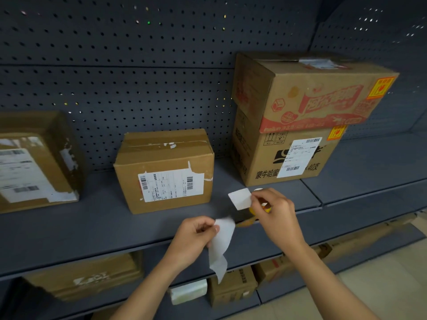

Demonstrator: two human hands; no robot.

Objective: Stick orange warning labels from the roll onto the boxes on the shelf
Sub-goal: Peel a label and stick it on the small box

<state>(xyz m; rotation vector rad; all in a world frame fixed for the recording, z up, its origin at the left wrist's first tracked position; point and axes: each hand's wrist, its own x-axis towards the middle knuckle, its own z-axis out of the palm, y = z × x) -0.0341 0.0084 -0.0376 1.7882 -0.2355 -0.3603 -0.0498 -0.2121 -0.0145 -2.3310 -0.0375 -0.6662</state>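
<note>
You can read "蒙牛哈蜜" and "40支" in black on the lower stacked box [254,158], beside its white barcode label [300,157]. The red print on the box above [300,88] and the shipping label [171,184] on the middle box [161,148] are too blurred for you to read.

A dark grey perforated back panel [138,77] fills the upper half of the frame, with pinpricks of light showing through some holes. At bottom centre, a white wrapped packet [188,292] lies on the lower tier [196,311]. Pale floor [381,273] shows at lower right
</note>
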